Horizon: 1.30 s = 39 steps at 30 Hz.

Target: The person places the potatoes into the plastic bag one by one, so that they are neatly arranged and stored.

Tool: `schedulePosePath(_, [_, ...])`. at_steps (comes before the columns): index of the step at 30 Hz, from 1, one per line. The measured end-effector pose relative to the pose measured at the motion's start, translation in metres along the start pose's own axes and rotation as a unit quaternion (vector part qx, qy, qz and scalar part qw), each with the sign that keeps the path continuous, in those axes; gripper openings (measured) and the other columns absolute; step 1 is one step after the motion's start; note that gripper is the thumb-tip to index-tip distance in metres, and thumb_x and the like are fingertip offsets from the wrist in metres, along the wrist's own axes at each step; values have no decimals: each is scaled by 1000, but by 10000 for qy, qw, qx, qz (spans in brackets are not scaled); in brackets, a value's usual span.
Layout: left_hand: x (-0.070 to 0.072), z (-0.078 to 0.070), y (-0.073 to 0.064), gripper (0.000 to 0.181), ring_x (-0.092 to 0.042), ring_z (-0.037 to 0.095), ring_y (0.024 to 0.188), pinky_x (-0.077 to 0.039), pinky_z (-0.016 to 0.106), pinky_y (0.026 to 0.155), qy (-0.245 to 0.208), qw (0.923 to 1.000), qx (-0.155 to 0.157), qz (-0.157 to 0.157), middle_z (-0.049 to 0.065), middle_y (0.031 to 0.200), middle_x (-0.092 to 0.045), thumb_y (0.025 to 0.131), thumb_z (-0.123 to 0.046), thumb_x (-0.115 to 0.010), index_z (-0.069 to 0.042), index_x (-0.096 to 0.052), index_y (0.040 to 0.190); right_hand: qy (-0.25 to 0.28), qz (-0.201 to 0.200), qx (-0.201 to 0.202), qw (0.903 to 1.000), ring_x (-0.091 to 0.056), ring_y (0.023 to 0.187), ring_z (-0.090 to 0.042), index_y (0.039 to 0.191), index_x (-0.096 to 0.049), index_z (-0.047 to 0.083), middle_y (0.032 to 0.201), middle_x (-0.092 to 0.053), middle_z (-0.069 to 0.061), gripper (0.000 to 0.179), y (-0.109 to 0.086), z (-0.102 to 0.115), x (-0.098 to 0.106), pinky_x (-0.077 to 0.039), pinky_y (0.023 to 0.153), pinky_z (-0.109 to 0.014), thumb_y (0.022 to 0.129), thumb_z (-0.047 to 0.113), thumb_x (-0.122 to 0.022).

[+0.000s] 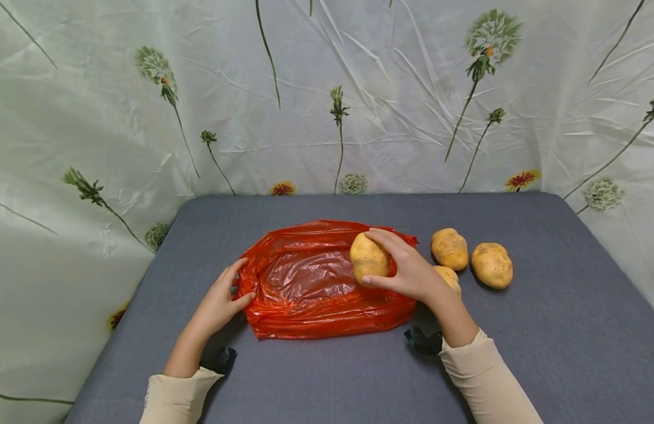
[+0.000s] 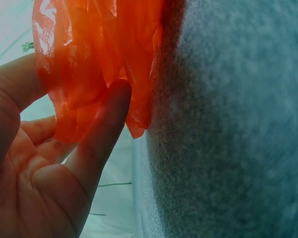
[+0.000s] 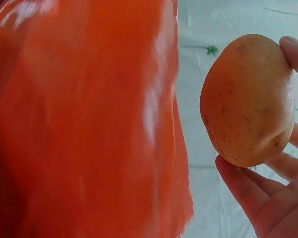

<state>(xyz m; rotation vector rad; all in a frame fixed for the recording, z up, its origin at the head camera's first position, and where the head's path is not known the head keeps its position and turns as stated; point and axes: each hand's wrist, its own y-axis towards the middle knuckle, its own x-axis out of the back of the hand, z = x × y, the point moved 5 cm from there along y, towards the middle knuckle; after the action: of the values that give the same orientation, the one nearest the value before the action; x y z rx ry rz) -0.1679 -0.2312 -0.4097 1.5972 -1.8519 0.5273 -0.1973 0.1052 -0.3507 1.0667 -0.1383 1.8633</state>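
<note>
An open red plastic bag (image 1: pixel 316 318) lies on the grey table, its mouth facing up. At its left end, my left hand (image 1: pixel 219 303) holds the bag's edge, with the thumb on one side and the fingers on the other. The left wrist view shows the crumpled red film (image 2: pixel 84 64) between them. Above the bag's right part, my right hand (image 1: pixel 408 268) grips a potato (image 1: pixel 369 259) between thumb and fingers. That same potato (image 3: pixel 248 101) appears beside the bag in the right wrist view, its lower side resting against the thumb.
Right of the bag lie a potato (image 1: pixel 450 248), another potato (image 1: pixel 492 265) farther right, and a third potato (image 1: pixel 447 277) partly hidden behind my right hand. A dark wrist strap (image 1: pixel 424 341) is on each arm. A flower-printed curtain (image 1: pixel 305 141) hangs behind the table (image 1: pixel 327 383).
</note>
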Motion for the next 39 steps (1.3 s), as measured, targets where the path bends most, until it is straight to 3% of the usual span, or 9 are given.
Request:
schedulePosePath(8, [1,-3,0,70,-43,40,109,-42,52,82,24,10000,-54,-37,23,131,-35,79,-4,-67,-3,-28,138,209,140,246,9994,-40,118,-22,134,-39,13,136,-37,-10,73,25,10,-31,-42,86,-44,74,38,-71])
schedulePosePath(22, [-1,-1,1,73,-42,41,110,-41,53,82,81,9999,52,38,23,132,-34,79,-5,-67,-4,-26,139,619,614,159,9961,-36,120,-19,134,-39,13,137,-35,-10,74,67,26,-85,-40,90,-39,73,37,-73])
schedulePosePath(28, [-2,-1,3,73,-42,40,110,-42,52,82,32,10000,25,47,23,133,-33,79,-5,-67,-5,-26,139,743,942,10,9928,-37,119,-18,135,-37,12,137,-34,-6,75,75,30,-108,-39,90,-38,73,37,-73])
schedulePosePath(34, [-2,-2,2,72,-42,40,110,-42,52,83,-47,9999,-25,98,22,134,-32,79,-5,-66,-6,-26,139,834,1254,-153,9885,-27,128,-20,137,-35,11,141,-30,-8,77,80,33,-130,-34,95,-41,75,41,-70])
schedulePosePath(39, [-2,-2,2,72,-42,39,111,-42,52,83,-62,9999,-30,118,22,134,-32,80,-5,-66,-6,-26,139,742,1352,-220,9878,-32,124,-16,137,-35,12,140,-31,-6,77,82,34,-142,-35,95,-37,75,44,-69])
